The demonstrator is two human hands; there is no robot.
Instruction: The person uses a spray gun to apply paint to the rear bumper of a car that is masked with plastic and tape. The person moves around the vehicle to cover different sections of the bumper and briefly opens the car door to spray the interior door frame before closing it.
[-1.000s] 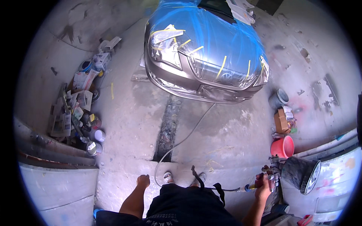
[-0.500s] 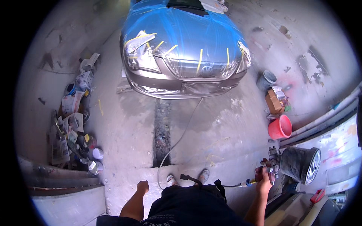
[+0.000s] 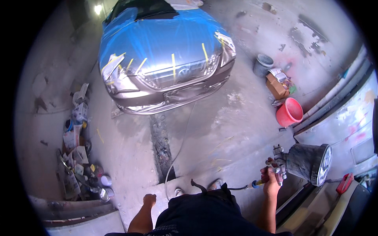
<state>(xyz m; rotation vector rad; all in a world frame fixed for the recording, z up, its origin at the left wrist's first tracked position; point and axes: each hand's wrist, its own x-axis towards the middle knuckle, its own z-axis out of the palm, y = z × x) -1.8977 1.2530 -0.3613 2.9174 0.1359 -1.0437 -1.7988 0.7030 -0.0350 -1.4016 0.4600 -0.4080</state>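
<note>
My right hand (image 3: 271,181) is closed round a spray gun (image 3: 281,172), to the right of my body. An air hose connector (image 3: 254,184) with a blue and yellow part joins it at the hand. My left hand (image 3: 149,200) hangs low at my left side, fingers curled in, nothing visible in it. Ahead stands a car with a grey bumper (image 3: 157,97). Blue plastic film (image 3: 157,39) covers its bonnet, held by strips of yellow tape. Silvery wrapping (image 3: 122,80) lies over its headlight.
A dark bucket-shaped container (image 3: 303,160) stands just past the spray gun. Beyond it are a red bucket (image 3: 289,112), a cardboard box (image 3: 277,86) and a grey bucket (image 3: 263,65). A thin hose (image 3: 182,145) crosses the floor beside a dark channel (image 3: 162,151). Cans and papers (image 3: 80,153) clutter the left.
The view has turned right, so the car sits further left and tilted in it. My right hand still grips the spray gun beside the dark container. My left hand remains low.
</note>
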